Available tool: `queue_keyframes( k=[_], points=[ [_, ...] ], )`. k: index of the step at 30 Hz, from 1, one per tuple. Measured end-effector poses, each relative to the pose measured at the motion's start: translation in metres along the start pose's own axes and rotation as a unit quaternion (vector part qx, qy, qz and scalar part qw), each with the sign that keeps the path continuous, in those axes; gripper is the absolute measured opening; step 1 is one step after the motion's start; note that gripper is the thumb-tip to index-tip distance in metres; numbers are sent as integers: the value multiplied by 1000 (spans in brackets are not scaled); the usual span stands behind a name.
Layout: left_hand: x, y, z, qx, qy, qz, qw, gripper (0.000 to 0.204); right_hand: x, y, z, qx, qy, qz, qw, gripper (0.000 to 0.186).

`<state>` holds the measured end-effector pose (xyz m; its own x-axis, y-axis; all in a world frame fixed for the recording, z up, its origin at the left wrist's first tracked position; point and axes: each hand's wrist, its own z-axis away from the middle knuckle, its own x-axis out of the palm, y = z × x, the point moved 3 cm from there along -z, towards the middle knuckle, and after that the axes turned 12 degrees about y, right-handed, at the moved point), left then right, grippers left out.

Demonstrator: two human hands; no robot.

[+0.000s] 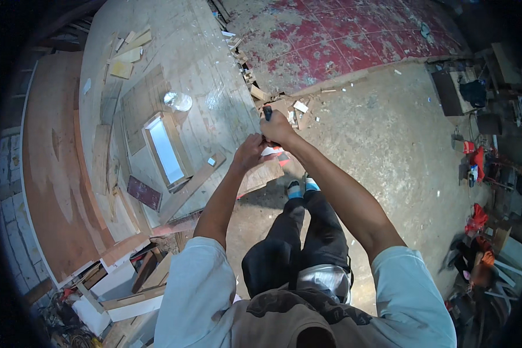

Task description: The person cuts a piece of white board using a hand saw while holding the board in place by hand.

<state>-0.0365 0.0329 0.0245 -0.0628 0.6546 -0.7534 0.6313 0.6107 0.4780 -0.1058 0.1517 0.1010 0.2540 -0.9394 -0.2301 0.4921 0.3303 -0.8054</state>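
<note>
One dark-handled tool (267,112) at bench (226,69) edge

Right hand (280,128) closed round the handle. Left hand (250,152) just beside, fingers curled; cannot tell what, if anything, it grips. White-panelled wooden frame (176,142) on bench, farther left.

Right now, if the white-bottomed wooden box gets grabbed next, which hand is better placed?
Probably the left hand: it looks nearer the wooden box, while the right hand is farther and closed around a dark handle.
</note>
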Motion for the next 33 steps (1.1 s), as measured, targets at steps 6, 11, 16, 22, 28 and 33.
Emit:
queue_keyframes(
  k=[6,11,16,22,28,33],
  points=[
    [12,-36,45,-392,28,387,834,41,18,-24,22,-62,-6,16,998,22],
    [-30,-1,14,-59,-37,-42,997,46,-17,-65,89,-24,-40,-56,997,18],
    [-23,-5,18,-11,-26,-71,997,46,5,-15,33,-55,46,-26,997,16],
    [-1,-14,16,-45,10,15,999,35,17,7,-5,-48,14,29,998,16],
    [-32,-11,16,-117,-39,56,991,36,-10,-77,80,-68,-72,-63,993,20],
    [-44,-10,20,-73,-24,-45,996,44,-18,-79,88,-22,-88,-68,994,23]
  ],
)
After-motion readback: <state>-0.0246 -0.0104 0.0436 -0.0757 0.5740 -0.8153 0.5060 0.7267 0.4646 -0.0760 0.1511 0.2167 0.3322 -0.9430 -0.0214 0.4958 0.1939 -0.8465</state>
